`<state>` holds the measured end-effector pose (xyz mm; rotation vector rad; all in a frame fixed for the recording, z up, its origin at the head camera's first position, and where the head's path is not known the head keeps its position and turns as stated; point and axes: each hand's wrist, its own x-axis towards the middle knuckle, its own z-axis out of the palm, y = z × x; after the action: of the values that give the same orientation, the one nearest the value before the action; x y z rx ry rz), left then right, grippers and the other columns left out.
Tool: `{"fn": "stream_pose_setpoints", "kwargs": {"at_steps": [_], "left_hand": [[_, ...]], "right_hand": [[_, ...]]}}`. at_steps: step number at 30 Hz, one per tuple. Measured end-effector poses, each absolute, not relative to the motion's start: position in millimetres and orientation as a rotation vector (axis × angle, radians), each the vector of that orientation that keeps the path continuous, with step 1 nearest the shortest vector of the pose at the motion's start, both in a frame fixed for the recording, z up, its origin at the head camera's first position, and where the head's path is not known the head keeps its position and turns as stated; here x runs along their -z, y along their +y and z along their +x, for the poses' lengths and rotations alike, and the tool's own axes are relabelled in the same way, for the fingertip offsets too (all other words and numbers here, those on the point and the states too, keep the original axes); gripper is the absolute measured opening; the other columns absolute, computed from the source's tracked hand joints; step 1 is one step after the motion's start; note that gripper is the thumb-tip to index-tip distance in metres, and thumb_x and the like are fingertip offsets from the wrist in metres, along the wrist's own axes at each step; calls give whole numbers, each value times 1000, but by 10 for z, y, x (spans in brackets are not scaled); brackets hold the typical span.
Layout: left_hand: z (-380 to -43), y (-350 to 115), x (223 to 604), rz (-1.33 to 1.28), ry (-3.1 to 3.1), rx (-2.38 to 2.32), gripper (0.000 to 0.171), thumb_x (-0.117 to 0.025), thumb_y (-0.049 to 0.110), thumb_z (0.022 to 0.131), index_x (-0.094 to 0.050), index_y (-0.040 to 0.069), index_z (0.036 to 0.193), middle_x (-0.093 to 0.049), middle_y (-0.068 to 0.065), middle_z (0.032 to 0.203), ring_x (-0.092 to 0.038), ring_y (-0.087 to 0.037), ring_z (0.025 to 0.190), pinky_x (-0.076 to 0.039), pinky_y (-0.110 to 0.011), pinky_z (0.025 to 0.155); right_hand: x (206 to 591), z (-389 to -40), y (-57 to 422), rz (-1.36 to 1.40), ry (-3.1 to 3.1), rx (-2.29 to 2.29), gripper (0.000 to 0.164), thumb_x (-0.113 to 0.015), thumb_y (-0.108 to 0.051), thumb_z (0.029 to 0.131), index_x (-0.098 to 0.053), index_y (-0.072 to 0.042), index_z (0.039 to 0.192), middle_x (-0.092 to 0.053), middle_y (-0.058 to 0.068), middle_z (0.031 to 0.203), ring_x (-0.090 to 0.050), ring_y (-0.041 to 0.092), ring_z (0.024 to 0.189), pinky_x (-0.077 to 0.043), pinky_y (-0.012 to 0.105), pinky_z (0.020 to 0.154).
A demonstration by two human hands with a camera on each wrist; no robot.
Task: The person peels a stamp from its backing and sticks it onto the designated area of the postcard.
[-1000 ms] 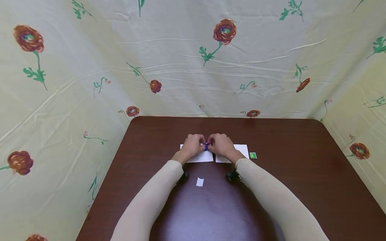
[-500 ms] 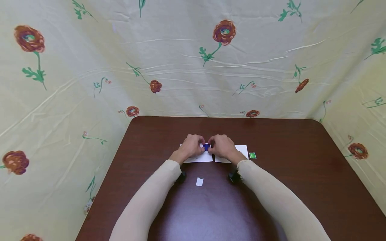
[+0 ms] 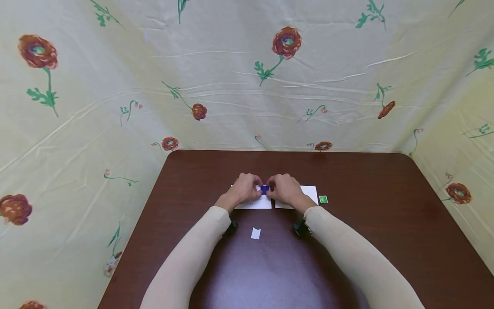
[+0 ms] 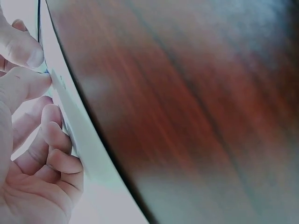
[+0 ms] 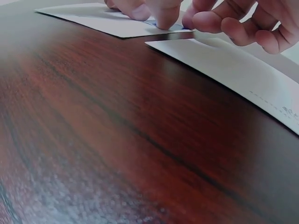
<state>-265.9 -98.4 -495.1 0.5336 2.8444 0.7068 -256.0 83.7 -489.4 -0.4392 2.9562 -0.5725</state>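
- At far left of the frame, pale, creased cloth (image 3: 73, 150) hangs as a wall, patterned with red-brown flowers and green leaves; it runs behind the bench across the whole upper half.
- At lower left, by the bench's edge, sits a small whitish-brown thing (image 3: 112, 265), too unclear to name.
- The dark red-brown bench (image 3: 386, 193) spreads from lower left to lower right, its far corners rounded; streaked grain shows in both wrist views, and a pale sheen lies at bottom centre.
- Left of centre, a cream left sleeve (image 3: 189, 257) slants up from the bottom edge.
- Near the centre, the left hand (image 3: 245, 188) is above a left white sheet (image 3: 259, 203), thumb and finger gripping the left edge of a blue piece (image 3: 264, 189).
- Below that, at lower centre, a small white scrap (image 3: 256, 233) lies alone.
- The blue piece is at the centre, over the left sheet's upper right part, between the hands.
- Just right of it, the right hand (image 3: 284, 189) grips its right edge, above a right white sheet (image 3: 310, 194); a narrow gap parts the sheets.
- Beside that sheet's right side lies a green, white-edged piece (image 3: 323, 199).
- A right sleeve (image 3: 355, 253) slants toward lower right.
- At far right, more flowered cloth borders the bench.
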Motion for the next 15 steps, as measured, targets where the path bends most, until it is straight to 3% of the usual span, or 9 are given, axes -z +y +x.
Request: {"fn": "stream_pose_setpoints", "kwargs": {"at_steps": [15], "left_hand": [[-2634, -1001, 4956, 512, 2823, -739, 28, -76, 23, 86, -72, 12, 111, -64, 2, 80, -60, -15, 74, -49, -27, 62]], "right_hand": [[4909, -2529, 838, -463, 2959, 530, 34, -79, -39, 81, -72, -19, 107, -66, -2, 82, -58, 19, 69, -48, 30, 57]]}}
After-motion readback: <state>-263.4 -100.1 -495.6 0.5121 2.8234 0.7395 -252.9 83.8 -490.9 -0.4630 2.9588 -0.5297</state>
